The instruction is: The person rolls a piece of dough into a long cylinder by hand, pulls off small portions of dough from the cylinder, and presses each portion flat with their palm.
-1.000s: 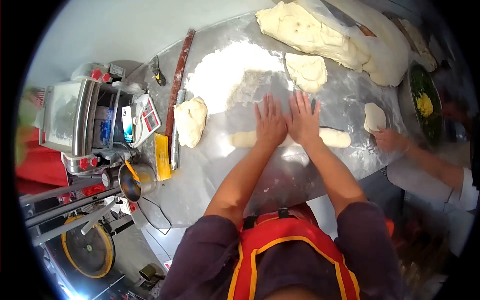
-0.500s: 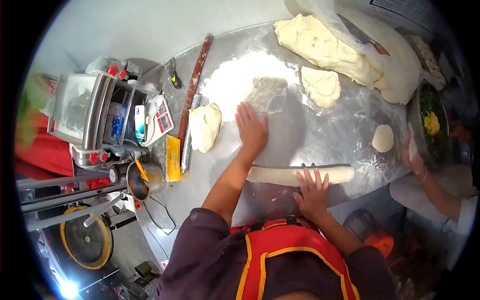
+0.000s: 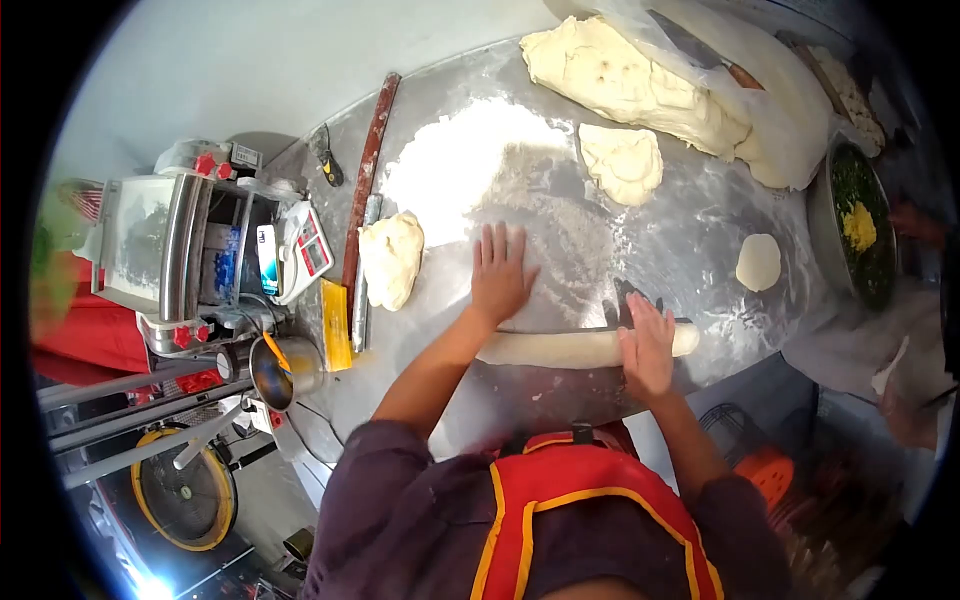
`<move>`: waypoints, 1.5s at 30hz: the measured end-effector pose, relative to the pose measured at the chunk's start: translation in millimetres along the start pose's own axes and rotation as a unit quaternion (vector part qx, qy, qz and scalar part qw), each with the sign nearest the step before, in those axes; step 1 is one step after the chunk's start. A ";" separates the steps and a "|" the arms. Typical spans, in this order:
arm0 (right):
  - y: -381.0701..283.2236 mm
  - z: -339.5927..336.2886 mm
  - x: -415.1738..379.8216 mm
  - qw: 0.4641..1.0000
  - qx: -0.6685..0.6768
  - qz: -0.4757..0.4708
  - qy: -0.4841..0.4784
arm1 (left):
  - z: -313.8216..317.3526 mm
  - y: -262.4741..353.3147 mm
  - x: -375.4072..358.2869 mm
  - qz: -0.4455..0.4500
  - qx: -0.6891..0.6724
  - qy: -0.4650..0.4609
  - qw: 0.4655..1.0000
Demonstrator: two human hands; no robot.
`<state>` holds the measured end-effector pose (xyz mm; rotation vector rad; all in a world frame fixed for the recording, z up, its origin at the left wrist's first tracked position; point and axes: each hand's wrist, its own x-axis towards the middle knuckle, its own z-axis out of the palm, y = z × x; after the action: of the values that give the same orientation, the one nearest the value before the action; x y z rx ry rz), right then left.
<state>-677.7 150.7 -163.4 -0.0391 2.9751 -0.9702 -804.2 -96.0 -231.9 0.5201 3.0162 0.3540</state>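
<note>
A plain pale wall (image 3: 250, 65) backs the grey metal table (image 3: 700, 215), dusted with white powdery flour (image 3: 440, 160) toward its far side. On the near side lies a long, pale, cylindrical dough roll (image 3: 560, 349); even pressure along its length should keep the thickness uniform. The bare left hand (image 3: 500, 280) is open, palm down at the flour's edge; the bare right hand (image 3: 648, 345), also open, is over the roll near its right end.
</note>
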 end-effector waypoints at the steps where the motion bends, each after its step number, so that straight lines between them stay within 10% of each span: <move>1: 4.8 1.2 2.9 1.000 -0.001 0.001 0.012 | 5.9 2.6 24.0 -0.027 -0.017 0.020 0.999; 4: 9.0 -5.2 17.0 0.999 0.027 0.013 0.045 | 31.8 45.9 65.5 -0.058 -0.001 0.018 0.998; 11: 62.9 11.1 72.4 0.997 -0.014 0.060 0.042 | -17.3 96.9 -22.8 0.252 -0.065 -0.198 0.945; 14: 34.2 43.6 91.6 0.970 -0.223 0.087 -0.052 | -31.6 43.5 -61.5 0.169 -0.069 -0.214 0.960; 18: -34.5 74.4 58.4 0.959 -0.156 -0.130 -0.196 | -57.9 -8.7 -86.2 0.055 -0.034 -0.153 0.986; 21: -48.2 61.4 20.5 0.957 0.044 -0.112 -0.265 | -69.6 -8.4 -100.2 -0.020 -0.035 -0.136 0.990; 24: -32.5 44.5 -24.0 0.994 -0.009 -0.097 -0.038 | -26.2 15.8 -138.6 0.063 -0.101 0.017 0.993; 38: 8.1 51.7 147.9 0.962 -0.246 -0.030 0.118 | -7.8 17.8 42.5 -0.012 0.035 0.108 0.993; 45: -20.7 47.1 15.9 0.977 -0.182 -0.112 -0.028 | -16.7 45.0 -74.3 0.075 -0.094 -0.028 0.992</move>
<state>-692.2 105.9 -189.3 -0.4058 3.0979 -0.4106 -721.4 -83.4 -203.6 0.7277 2.8579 0.6148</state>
